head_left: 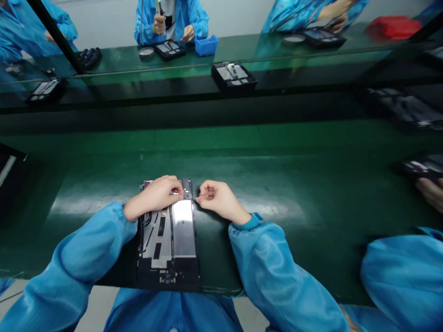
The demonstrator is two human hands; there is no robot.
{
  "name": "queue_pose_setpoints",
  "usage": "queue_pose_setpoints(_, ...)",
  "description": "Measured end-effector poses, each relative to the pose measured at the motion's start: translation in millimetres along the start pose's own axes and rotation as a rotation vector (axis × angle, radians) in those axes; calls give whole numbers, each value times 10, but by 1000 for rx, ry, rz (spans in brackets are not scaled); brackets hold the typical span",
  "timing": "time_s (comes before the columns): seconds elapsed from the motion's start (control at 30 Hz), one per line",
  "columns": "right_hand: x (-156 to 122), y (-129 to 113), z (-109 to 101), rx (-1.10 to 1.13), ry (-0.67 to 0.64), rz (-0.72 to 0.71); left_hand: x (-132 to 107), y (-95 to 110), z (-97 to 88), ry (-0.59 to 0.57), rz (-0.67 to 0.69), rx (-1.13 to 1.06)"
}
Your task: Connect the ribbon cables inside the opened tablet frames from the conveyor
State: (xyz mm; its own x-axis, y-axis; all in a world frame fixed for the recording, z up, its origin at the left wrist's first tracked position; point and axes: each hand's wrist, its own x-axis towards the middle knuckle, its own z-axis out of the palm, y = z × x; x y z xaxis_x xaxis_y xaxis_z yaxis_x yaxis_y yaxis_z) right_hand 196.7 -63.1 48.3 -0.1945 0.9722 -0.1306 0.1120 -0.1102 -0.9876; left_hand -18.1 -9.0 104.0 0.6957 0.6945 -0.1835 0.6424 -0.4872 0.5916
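Observation:
An opened tablet chassis (171, 240), black with silver plates inside, lies on the green belt right in front of me. My left hand (157, 196) rests on its far end with the fingers curled and pressed down on the parts there. My right hand (216, 198) hovers just right of the chassis edge, fingers pinched together; whether anything small sits in the pinch I cannot make out. Both arms wear blue sleeves.
Across the green belt (277, 184) a raised shelf carries black trays (233, 76), a blue bin (206, 45) and a round dish (146, 51). People in blue coats work opposite. A co-worker's sleeve (404, 276) and hand (431, 191) are at my right.

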Motion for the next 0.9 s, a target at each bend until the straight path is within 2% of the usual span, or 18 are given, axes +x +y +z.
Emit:
queue_pose_setpoints(0.27, 1, -11, -32, 2, 13, 4, 8, 88, 4, 10, -40, 95)
queue_pose_setpoints(0.53, -2, -33, -19, 78, 39, 1, -14, 255, 14, 4, -103, 327)
queue_pose_setpoints(0.9, 9, -19, 17, 182, 57, -22, 19, 172, 30, 29, -141, 243)
